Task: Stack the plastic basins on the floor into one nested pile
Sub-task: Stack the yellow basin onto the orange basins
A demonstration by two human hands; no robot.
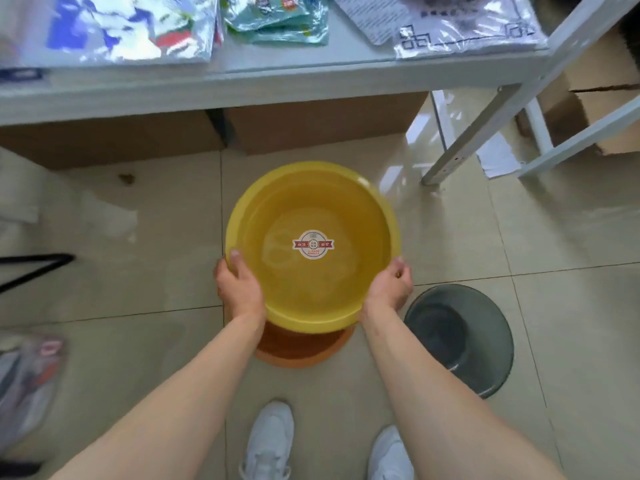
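I hold a yellow plastic basin [313,199] with a round sticker in its bottom, lifted above the floor. My left hand [237,289] grips its near left rim, thumb over the edge. My right hand [391,289] grips the near right rim. Under the yellow basin an orange basin [304,348] rests on the tiles, mostly hidden, only its near rim showing. A grey-green translucent basin [460,337] sits on the floor to the right, apart from the other two.
A white shelf [242,84] with packaged goods juts out ahead, cardboard boxes [311,129] beneath it. A metal shelf leg [450,161] stands at the right. My white shoes [270,441] are below. A bagged item [27,375] lies at the left.
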